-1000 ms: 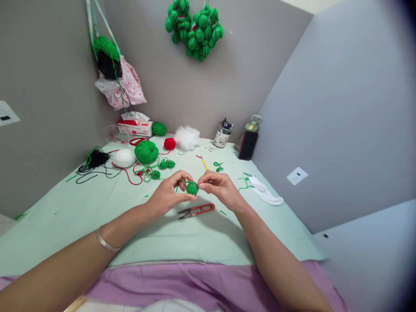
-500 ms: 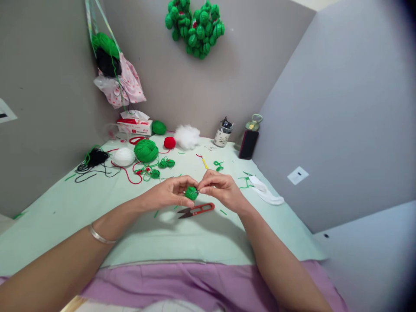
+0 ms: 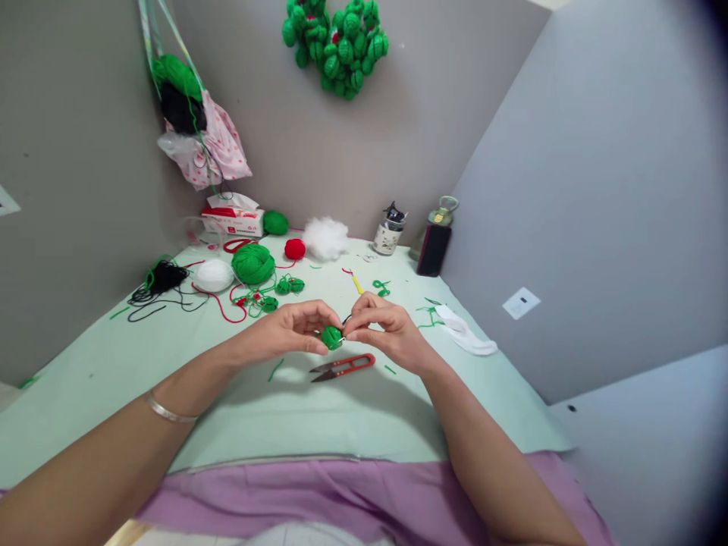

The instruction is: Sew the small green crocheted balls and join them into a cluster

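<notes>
Two bare hands hold a small green crocheted yarn ball (image 3: 331, 337) just above a pale green bench (image 3: 114, 364).

The left hand (image 3: 290, 331) pinches the ball from the left, fingers closed on it; the right hand (image 3: 382, 334) has its fingertips pressed together at the ball's right side. Red-handled thread snips (image 3: 343, 367) lie on the bench just below the hands, near a loose green yarn scrap (image 3: 276, 369).

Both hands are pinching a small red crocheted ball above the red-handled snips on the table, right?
Not quite: the head view shows the small crocheted ball is green, not red. The left hand and right hand do pinch it above the red-handled snips on the table.
</notes>
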Action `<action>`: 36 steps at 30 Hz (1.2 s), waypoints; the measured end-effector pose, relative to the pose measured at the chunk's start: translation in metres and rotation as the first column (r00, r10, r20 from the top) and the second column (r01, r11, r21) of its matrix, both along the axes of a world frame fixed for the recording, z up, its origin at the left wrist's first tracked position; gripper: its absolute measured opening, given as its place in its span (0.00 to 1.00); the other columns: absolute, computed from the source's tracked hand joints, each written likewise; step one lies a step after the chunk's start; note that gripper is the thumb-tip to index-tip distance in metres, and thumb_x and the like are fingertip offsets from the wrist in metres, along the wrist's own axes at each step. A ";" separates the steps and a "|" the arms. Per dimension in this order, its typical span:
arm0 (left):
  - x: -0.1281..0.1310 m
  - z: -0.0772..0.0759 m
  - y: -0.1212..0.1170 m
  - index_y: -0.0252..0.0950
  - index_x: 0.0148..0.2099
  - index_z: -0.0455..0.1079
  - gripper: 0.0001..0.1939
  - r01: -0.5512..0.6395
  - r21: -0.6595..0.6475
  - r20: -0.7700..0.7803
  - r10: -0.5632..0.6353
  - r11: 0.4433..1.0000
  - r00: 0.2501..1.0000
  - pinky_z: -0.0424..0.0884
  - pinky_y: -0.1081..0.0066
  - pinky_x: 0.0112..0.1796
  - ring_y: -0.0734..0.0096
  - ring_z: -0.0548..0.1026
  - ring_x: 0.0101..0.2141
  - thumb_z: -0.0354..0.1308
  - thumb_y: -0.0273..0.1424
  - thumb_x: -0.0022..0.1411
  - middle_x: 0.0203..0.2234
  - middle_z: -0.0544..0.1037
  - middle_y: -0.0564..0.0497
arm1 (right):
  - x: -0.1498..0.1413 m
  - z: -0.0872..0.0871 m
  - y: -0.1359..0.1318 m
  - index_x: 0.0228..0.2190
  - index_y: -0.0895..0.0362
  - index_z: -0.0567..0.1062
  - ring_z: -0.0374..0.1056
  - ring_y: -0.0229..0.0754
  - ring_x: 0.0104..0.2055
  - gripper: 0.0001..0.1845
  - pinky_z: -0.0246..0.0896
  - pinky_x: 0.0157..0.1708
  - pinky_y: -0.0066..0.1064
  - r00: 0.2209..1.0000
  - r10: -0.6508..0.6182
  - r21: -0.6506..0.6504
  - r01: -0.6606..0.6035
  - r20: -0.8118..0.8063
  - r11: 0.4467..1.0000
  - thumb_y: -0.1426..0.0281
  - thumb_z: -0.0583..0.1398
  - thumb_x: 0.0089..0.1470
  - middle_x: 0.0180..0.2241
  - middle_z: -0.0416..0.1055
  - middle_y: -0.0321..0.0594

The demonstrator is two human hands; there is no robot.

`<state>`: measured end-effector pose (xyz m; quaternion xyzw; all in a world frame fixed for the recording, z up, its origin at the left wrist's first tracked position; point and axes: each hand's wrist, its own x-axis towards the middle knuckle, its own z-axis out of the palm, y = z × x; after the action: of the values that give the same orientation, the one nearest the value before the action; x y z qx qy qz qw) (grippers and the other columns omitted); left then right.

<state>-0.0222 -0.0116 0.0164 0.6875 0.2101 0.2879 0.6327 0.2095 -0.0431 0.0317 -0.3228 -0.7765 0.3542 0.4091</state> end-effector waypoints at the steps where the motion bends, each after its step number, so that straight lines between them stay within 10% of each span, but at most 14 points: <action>1: 0.000 -0.001 0.001 0.39 0.45 0.74 0.15 0.001 -0.006 0.006 -0.001 1.000 1.000 0.68 0.67 0.44 0.69 0.73 0.40 0.67 0.28 0.54 0.38 0.75 0.52 | -0.001 0.000 -0.001 0.32 0.52 0.82 0.64 0.39 0.37 0.02 0.61 0.37 0.32 1.000 -0.014 0.016 0.014 0.005 1.000 0.69 0.66 0.55 0.32 0.67 0.38; 17: 0.008 -0.020 0.002 0.39 0.48 0.71 0.15 -0.112 -0.158 0.095 0.128 0.981 0.987 0.67 0.57 0.54 0.63 0.78 0.44 0.66 0.33 0.58 0.40 0.78 0.50 | -0.006 -0.011 0.003 0.37 0.55 0.74 0.64 0.37 0.33 0.03 0.60 0.34 0.31 0.942 -0.285 0.371 0.205 0.176 0.906 0.72 0.59 0.62 0.33 0.69 0.38; 29: 0.018 -0.017 -0.005 0.36 0.41 0.68 0.15 -0.269 -0.148 0.058 0.280 0.952 0.958 0.71 0.65 0.45 0.68 0.78 0.37 0.68 0.34 0.55 0.34 0.76 0.54 | -0.019 -0.020 -0.005 0.39 0.56 0.70 0.70 0.39 0.37 0.07 0.63 0.35 0.29 0.861 -0.368 0.616 0.082 0.352 0.783 0.71 0.53 0.66 0.35 0.73 0.42; 36: 0.019 -0.024 -0.004 0.36 0.40 0.67 0.15 -0.281 -0.139 0.043 0.289 0.950 0.956 0.72 0.63 0.45 0.67 0.79 0.36 0.67 0.34 0.55 0.34 0.76 0.54 | -0.017 -0.024 -0.004 0.40 0.55 0.73 0.70 0.36 0.34 0.10 0.58 0.29 0.25 0.783 -0.402 0.579 0.066 0.474 0.812 0.72 0.51 0.67 0.35 0.74 0.41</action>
<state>-0.0030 -0.0151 -0.0074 0.5974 0.3056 0.3832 0.6348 0.1927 -0.0472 0.0081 -0.3857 -0.8810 -0.0465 0.2699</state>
